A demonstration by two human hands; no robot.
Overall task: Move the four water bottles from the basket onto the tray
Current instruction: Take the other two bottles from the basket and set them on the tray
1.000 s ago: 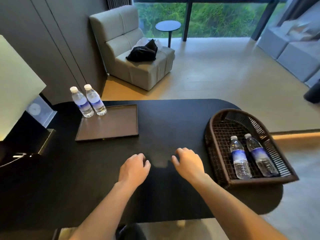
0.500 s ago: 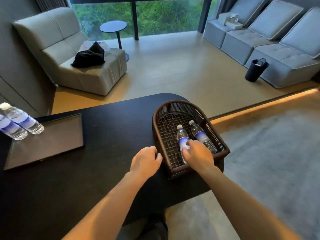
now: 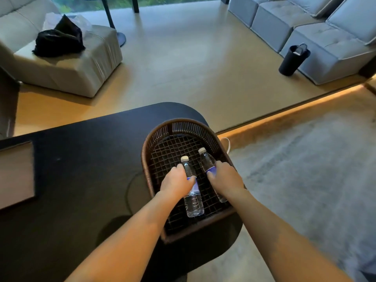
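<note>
A dark brown woven basket (image 3: pixel 154 143) stands at the rounded right end of the black table (image 3: pixel 81 169). Two clear water bottles with blue labels lie inside it, caps pointing away from me. My left hand (image 3: pixel 176 183) is closed around the middle of the left bottle (image 3: pixel 193 202). My right hand (image 3: pixel 225 179) is closed around the right bottle (image 3: pixel 207 159), hiding most of its lower half. Only a corner of the brown tray (image 3: pixel 16 174) shows at the far left edge; the two bottles standing by it are out of view.
Beyond the table lie a wooden floor, a pale armchair (image 3: pixel 67 64) with a black bag on it, a grey sofa (image 3: pixel 317 27) and a black bin (image 3: pixel 293 60). A grey rug (image 3: pixel 315 169) covers the floor to the right of the table end.
The view has swung right, so the tray's two bottles left the frame. My left hand moved from the table into the basket onto the left bottle; my right hand shifted onto the right bottle.
</note>
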